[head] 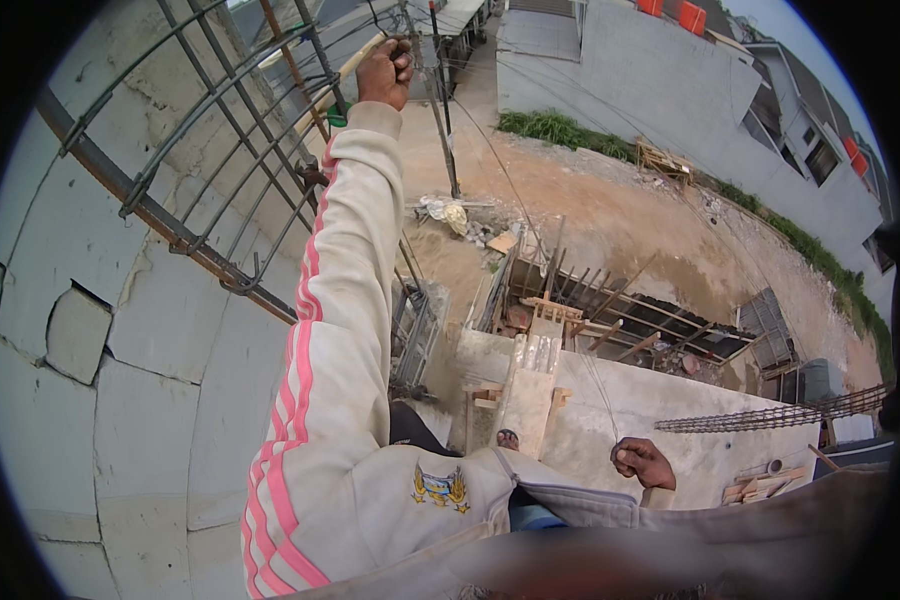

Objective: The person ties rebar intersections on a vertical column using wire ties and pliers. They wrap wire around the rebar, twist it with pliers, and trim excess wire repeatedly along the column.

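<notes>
My left hand [386,73] is raised at arm's length, its fingers curled, beside a pale wooden stick [354,60] and the upper end of a rebar cage [232,94]. A thin dark bent wire [376,16] rises just above this hand; what the fingers grip is hidden. The cage has long bars with tied wire stirrups and stands against a wall of pale blocks [150,307]. A dark metal tool [311,175] hangs on or rests against its bars, partly behind my sleeve. Lower right, my right hand [643,461] is closed around thin tie wires [604,390], whose loose lengths stick up from the fist.
My foot [508,439] is on or beside a narrow plank walkway [526,390], high above ground. Below lie a concrete slab [592,397], timber formwork with upright bars [607,300] and a dirt lane [570,195]. Cables cross near a utility pole [444,112]. Another rebar cage [765,416] lies at right.
</notes>
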### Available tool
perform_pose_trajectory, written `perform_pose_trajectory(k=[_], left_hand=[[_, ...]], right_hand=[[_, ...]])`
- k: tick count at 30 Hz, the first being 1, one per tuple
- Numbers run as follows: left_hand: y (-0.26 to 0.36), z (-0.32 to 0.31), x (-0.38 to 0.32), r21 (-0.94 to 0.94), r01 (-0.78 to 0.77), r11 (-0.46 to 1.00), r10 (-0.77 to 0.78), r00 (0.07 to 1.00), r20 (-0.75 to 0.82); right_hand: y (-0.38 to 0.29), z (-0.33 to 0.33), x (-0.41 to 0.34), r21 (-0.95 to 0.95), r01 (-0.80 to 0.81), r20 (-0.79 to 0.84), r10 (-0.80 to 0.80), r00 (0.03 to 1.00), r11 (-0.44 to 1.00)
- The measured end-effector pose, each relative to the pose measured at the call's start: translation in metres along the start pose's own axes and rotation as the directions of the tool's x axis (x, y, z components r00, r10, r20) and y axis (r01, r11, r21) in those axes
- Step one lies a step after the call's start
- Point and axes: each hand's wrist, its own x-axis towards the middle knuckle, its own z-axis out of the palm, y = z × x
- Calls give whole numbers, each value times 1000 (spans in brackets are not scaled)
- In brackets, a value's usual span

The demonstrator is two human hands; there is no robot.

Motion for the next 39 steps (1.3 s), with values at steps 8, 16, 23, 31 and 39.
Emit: perform_pose_trajectory(k=[8, 16, 23, 31, 39], left_hand=[[-3, 1, -21, -50, 12, 999, -8, 997, 79], [-6, 20, -106, -60, -68, 996, 83, 951, 298], [-56, 41, -309, 135, 134, 982, -130, 991, -38], [-27, 13, -378, 18, 182, 983, -166, 930, -329], [68, -41, -413, 446, 68, 892, 96, 937, -336]], right_hand=[[-4, -68, -7, 134, 465, -550, -324, 770, 875], [128, -122, 64, -244, -257, -294, 181, 938, 935], [12, -23, 150, -514, 270, -416, -512, 752, 814], [-143, 216, 197, -319, 611, 46, -632, 774, 724], [-161, 283, 227, -344, 577, 685, -222, 694, 740]])
